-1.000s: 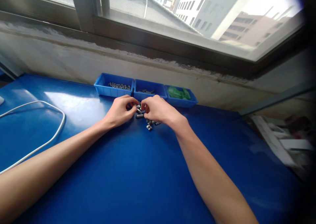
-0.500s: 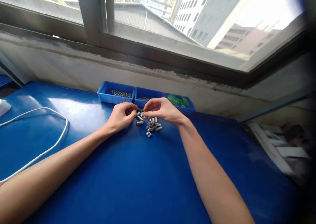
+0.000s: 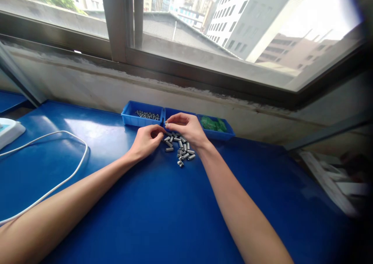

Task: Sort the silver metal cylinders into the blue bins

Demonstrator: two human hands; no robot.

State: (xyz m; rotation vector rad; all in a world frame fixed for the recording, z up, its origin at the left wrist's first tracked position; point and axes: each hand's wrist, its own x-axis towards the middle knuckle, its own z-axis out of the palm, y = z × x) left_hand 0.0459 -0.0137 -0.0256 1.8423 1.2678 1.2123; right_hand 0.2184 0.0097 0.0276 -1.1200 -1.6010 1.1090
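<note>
Several short grey metal cylinders (image 3: 184,154) lie in a loose pile on the blue table (image 3: 163,209). At the pile's left edge is my left hand (image 3: 145,140), its thumb and index finger curled together; what they hold, if anything, is too small to tell. My right hand (image 3: 189,129) hovers over the far side of the pile, in front of the middle blue bin (image 3: 177,111). Its thumb and fingers pinch a small metal piece (image 3: 166,124), mostly covered by the fingertips.
Beside the middle bin stand a left blue bin (image 3: 140,120) with small metal parts and a right one (image 3: 223,135) with green material (image 3: 214,124). A white cable (image 3: 78,167) crosses the left side, near a white device (image 3: 11,132). Behind runs a wall under a window.
My right hand has moved away from the pile, toward the middle bin, with a small metal piece in its fingertips. More of the pile now shows. The view has shifted slightly.
</note>
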